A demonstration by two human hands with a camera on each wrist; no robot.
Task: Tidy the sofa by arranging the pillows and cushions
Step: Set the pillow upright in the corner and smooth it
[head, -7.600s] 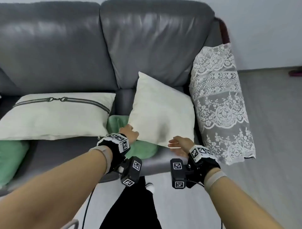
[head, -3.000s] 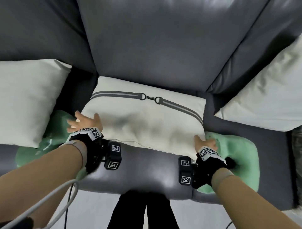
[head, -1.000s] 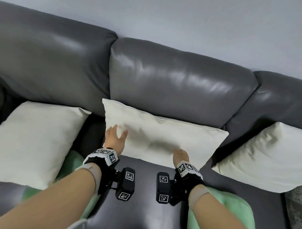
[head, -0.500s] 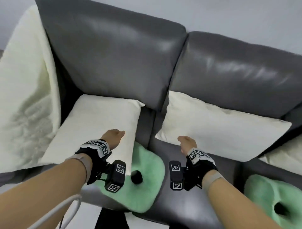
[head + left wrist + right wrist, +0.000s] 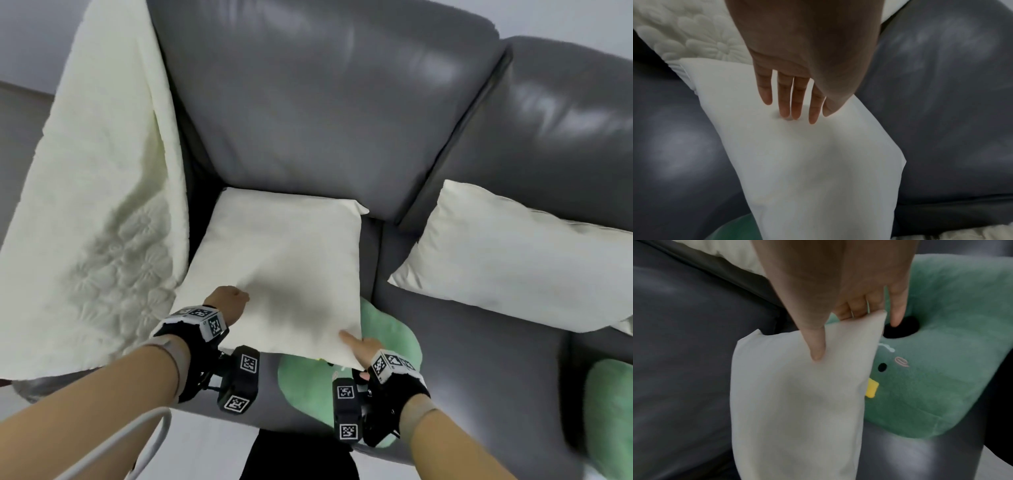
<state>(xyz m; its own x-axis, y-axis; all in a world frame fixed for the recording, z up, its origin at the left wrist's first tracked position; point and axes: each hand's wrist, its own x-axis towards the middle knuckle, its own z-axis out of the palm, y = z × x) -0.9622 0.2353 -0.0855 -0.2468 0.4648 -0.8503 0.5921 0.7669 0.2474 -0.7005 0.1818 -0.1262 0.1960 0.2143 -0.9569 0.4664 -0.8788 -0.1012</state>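
Head view shows the soft, light cream pillow [image 5: 284, 274] dimpling under the flat, straight-fingered left hand [image 5: 226, 303] while the right hand [image 5: 359, 344] pinches its lower corner, the best hold.

both hands [image 5: 227, 306] – cream pillow [image 5: 281, 270] (sofa [image 5: 325, 113])

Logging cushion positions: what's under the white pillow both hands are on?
A green cushion pokes out beneath the white pillow's lower right corner; how far it runs underneath is hidden.

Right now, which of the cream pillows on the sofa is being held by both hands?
The cream pillow beside the quilted armrest cover: the left hand presses it and the right hand pinches its corner. The other pillow lies untouched.
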